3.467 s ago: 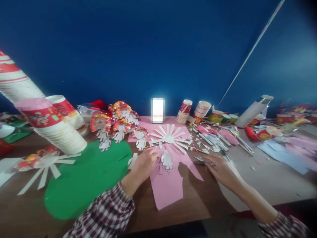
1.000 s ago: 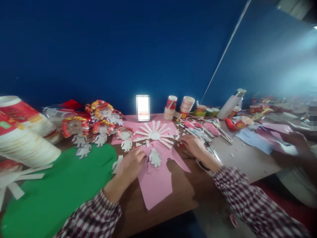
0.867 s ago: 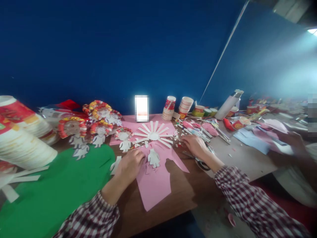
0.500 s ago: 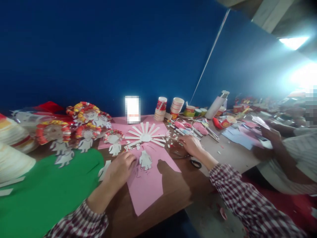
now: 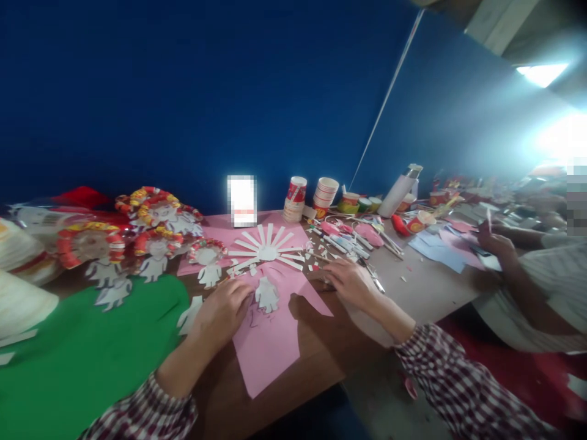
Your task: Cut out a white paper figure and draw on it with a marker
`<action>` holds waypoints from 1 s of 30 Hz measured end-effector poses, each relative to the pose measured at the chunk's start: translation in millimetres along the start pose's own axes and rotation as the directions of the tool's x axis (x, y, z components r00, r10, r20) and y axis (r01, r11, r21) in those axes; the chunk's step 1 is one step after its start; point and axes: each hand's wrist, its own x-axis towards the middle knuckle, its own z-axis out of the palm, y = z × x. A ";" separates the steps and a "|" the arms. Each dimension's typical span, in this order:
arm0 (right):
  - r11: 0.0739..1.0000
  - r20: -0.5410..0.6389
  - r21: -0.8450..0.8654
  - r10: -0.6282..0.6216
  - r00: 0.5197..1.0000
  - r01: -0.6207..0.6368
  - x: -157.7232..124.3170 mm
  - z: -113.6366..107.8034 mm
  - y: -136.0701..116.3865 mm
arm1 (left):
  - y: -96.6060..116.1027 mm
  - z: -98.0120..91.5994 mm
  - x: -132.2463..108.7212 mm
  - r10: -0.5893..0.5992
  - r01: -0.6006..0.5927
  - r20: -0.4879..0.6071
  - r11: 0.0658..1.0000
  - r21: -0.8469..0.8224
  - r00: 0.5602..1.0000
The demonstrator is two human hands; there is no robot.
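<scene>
My left hand [image 5: 224,308] rests on the left edge of a pink sheet of paper [image 5: 270,366], its fingers loosely bent and nothing visible in them. Beside its fingertips a white paper doll cutout [image 5: 266,294] lies on the sheet, near some dark pen scribbles. My right hand [image 5: 352,284] reaches palm down over the brown tabletop, right of the pink sheet, fingers stretched towards small paper scraps [image 5: 314,250]. What lies beneath that palm is hidden. A ring of white paper strips [image 5: 267,252] around a pale disc lies beyond the doll.
Doll figures with red and yellow rings [image 5: 156,244] crowd the left, beside a green sheet [image 5: 105,360]. Stacked paper cups [image 5: 296,198] and a tall bottle [image 5: 398,190] stand at the back. Markers [image 5: 342,244] lie ahead. Another person's hand [image 5: 498,241] works at right.
My right hand has shifted slightly right and towards me, and the black scissor handles seen beside it are now out of sight. My left hand stays on the pink sheet.
</scene>
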 end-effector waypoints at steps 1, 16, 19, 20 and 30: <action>1.000 -0.008 -0.003 0.007 1.000 -0.007 -4.9 -1.1 1.2 | -0.6 0.9 0.0 0.012 -0.012 -0.007 1.000 -0.001 1.000; 0.944 0.032 -0.168 0.293 0.956 -0.284 -40.4 -24.8 53.1 | -6.2 5.8 -0.3 0.052 -0.052 -0.011 0.998 -0.024 0.999; 0.943 0.060 -0.194 0.286 0.956 -0.270 -31.9 -22.2 55.0 | -6.9 5.9 -0.7 0.047 -0.047 -0.001 0.998 -0.040 0.999; 0.943 0.066 -0.201 0.283 0.957 -0.265 -29.0 -21.2 55.4 | -7.1 6.0 -0.8 0.043 -0.043 0.001 0.998 -0.045 0.999; 0.928 0.118 -0.312 0.249 0.961 -0.202 37.6 -10.3 47.9 | -6.0 4.8 1.5 0.058 -0.059 -0.018 0.996 -0.062 0.998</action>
